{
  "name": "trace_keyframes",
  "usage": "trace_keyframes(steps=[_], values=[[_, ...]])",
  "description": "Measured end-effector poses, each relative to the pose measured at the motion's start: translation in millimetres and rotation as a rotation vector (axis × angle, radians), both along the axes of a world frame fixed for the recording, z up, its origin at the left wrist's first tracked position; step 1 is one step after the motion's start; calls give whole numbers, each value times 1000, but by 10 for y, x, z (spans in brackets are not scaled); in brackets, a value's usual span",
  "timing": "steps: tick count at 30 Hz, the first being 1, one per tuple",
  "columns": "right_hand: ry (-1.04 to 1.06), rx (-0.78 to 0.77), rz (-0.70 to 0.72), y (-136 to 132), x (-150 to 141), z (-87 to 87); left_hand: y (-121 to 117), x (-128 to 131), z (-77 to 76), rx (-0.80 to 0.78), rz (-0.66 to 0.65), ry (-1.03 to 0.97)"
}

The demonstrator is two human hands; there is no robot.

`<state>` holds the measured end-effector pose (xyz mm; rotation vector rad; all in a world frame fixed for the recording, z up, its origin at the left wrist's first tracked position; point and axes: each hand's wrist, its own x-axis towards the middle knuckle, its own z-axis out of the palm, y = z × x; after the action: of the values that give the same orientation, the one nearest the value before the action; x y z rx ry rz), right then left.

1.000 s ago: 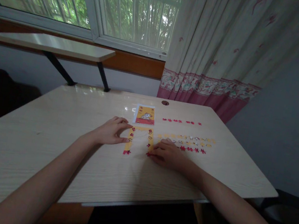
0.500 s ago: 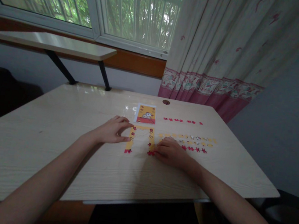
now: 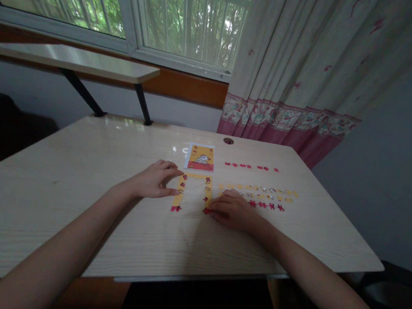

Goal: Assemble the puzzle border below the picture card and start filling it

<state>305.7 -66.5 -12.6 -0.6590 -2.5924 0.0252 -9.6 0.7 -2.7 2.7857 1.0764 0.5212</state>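
On the table lies a part-built jigsaw puzzle (image 3: 175, 199), its yellow pieces forming a top strip and two sides with red lower ends. My left hand (image 3: 156, 179) rests at its left side, thumb and fingers spread apart and touching the edge. My right hand (image 3: 234, 209) is at the lower right end, fingertips closed on a red puzzle piece (image 3: 206, 211) that they partly cover. Just above the puzzle lies a picture card (image 3: 201, 159) showing a white animal on yellow and red.
Right of the puzzle, loose yellow pieces (image 3: 279, 191) and red pieces (image 3: 270, 206) lie in rows, with another red row (image 3: 244, 166) farther back. A raised shelf (image 3: 77, 59) stands at the back left. Behind the table hang curtains (image 3: 297, 75) beside a window (image 3: 190, 19).
My right fingertips have shifted slightly left with the red piece at the puzzle's lower right end. My left hand has stayed almost still.
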Motion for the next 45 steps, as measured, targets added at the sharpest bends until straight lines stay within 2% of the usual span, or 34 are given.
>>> trace_keyframes(steps=[13, 21, 26, 33, 39, 45], values=[[-95, 65, -26, -65, -50, 79, -23, 10, 22, -4, 23, 34], [44, -107, -185, -68, -151, 93, -41, 11, 63, -7, 9, 39], [37, -203, -286, -117, -201, 163, -47, 23, 65, -30, 24, 69], [1, -268, -326, -93, -171, 183, -39, 18, 63, -28, 33, 78], [-128, -257, -408, 104, -145, 271, -41, -4, 85, -31, 31, 70], [-270, -341, -351, 193, -234, 376, -42, 12, 37, -59, 44, 108]])
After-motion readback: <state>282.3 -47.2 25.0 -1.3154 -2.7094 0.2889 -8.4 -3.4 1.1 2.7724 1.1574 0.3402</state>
